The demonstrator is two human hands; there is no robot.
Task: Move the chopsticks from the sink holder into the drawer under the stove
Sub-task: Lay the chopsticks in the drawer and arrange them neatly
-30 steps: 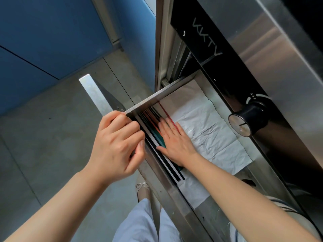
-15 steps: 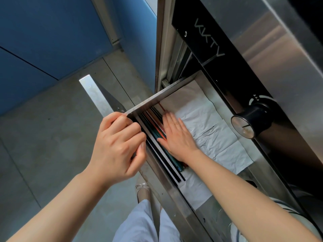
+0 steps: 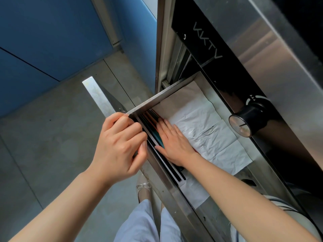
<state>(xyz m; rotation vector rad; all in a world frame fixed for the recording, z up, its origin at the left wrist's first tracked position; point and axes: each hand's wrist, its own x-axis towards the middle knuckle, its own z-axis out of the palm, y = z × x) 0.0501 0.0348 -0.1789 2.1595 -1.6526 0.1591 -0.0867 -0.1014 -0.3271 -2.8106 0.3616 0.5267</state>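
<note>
The chopsticks (image 3: 158, 135) lay flat in the drawer (image 3: 150, 100), long axis parallel to its front wall. The right hand (image 3: 174, 142) pressed flat-fingered on them; the left hand (image 3: 120, 145) gripped the drawer front beside them.

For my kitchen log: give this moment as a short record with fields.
drawer: open steel drawer under the stove's black knob
lining: creased white paper
chopsticks: mixed-colour chopsticks lying along the drawer's front wall
left hand: left hand grips the drawer front
right hand: right hand rests flat on the chopsticks
</note>
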